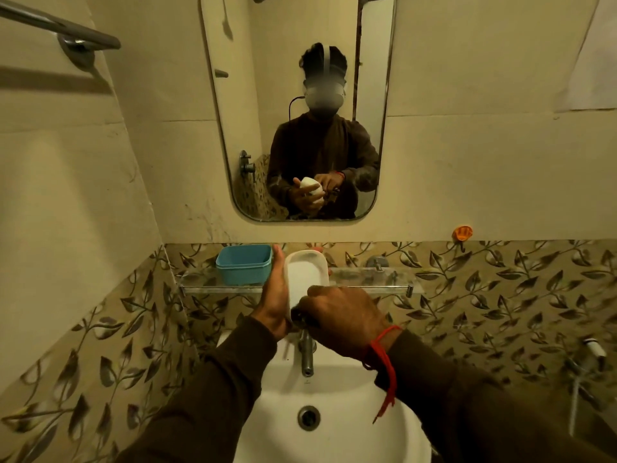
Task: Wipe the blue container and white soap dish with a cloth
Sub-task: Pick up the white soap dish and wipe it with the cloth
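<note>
Dark sleeves reach forward over the white washbasin (334, 426). Left hand (273, 302) grips the white soap dish (305, 272), thumb up along its left edge, holding it upright above the tap (306, 355) with the hollow side facing the camera. Right hand (344, 315) is clenched round a dark cloth (300, 317), of which only a small part shows, pressed at the lower end of the dish.

Procedure for the current step, as judged from this view: keep the left hand's grip firm on the rim so the dish does not twist, and draw the cloth along the full hollow, then into the corners and over the back. Work over the washbasin so any residue falls into it.

Blue container (243, 264) stands on the glass shelf (374, 289), just left of the left hand and apart from it; neither hand touches it. Whether it is already wiped cannot be told.
</note>
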A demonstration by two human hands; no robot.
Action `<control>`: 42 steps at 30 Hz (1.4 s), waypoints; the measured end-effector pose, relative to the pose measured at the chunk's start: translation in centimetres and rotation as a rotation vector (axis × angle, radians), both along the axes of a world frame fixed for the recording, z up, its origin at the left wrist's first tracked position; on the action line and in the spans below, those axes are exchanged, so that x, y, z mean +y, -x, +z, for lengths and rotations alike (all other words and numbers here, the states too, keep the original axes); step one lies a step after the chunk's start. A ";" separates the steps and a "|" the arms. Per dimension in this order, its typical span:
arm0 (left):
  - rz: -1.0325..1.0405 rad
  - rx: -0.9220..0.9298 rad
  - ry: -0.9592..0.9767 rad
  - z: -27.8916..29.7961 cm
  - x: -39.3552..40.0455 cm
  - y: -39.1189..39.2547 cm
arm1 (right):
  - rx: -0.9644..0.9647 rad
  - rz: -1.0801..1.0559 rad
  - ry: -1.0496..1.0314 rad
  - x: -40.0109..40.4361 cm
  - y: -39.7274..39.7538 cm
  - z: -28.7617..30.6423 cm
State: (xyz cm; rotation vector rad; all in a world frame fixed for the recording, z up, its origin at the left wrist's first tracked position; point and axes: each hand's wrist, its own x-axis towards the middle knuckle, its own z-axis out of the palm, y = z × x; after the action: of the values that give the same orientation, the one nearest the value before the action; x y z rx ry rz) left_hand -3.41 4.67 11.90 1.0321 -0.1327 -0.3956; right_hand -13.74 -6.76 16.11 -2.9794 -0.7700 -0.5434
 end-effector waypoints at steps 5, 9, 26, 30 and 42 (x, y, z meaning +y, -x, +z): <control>-0.086 0.062 0.099 -0.7 -0.2 0.8 | 0.115 -0.040 -0.356 -0.9 -0.9 0.4; -0.109 0.107 0.111 -0.9 -1.4 1.4 | -0.191 -0.229 -0.355 -1.9 -2.9 2.4; -0.147 0.081 0.196 -0.1 0.9 0.7 | -0.011 0.176 -0.025 -1.0 -1.9 2.4; -0.128 0.139 0.149 -0.9 -0.4 1.6 | -0.224 -0.027 -0.096 -1.4 -3.1 3.4; -0.109 0.148 0.167 -1.2 -1.0 1.9 | -0.277 -0.024 -0.150 -1.5 -2.7 2.6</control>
State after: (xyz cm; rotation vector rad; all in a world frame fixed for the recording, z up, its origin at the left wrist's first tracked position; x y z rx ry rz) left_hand -5.28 3.66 10.65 0.8306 -0.0879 -0.5491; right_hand -11.05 -8.31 18.67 -2.8127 -0.6730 -0.9833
